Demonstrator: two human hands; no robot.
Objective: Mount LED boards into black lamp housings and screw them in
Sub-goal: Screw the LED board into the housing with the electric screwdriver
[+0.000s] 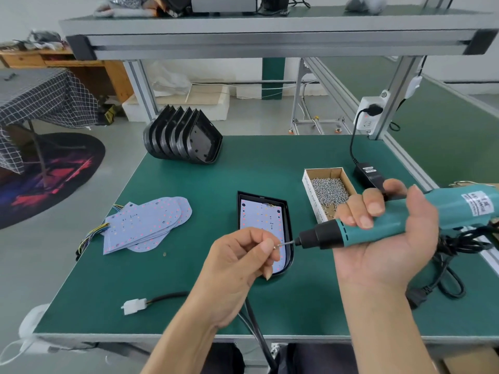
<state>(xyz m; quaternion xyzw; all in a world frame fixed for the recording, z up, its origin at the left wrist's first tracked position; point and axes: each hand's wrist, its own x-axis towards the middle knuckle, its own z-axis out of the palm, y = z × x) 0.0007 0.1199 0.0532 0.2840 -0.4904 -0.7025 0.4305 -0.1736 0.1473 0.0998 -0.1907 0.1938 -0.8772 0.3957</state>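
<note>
Right hand (378,238) palm up, fingers curled round the electric screwdriver (399,220): teal plastic barrel, black tapered nose, thin steel bit. Long axis runs from right edge of frame down-left, bit tip pointing left toward centre. White label near its rear end.

Left hand (237,263) pinches a small metal screw (275,247) between thumb and forefinger, right at the bit tip; other fingers curled in. Whether screw is seated on the bit: can't tell.

Black lamp housing (289,233) lies flat at centre of the green mat (189,279), glossy moulded plastic, straight top edge, rounded bottom end; long axis runs top to bottom in the frame. LED board (259,214) sits inside it, pale matte panel dotted with small red and yellow LEDs. Both hands overlap the housing's lower part and hide the board there.

Left of centre: fanned stack of spare LED boards (145,225) with multicoloured wire leads at its left edge. Upper centre: nested stack of empty housings (183,139) standing on edge. Right of the housing: open cardboard box of screws (328,188), shiny, loosely heaped. Black power adapter (368,174) above-right, cord up to a wall socket (368,114). Lower left: white plastic connector (133,306) on a black cable. Coiled black cord (448,268) at right edge.
</note>
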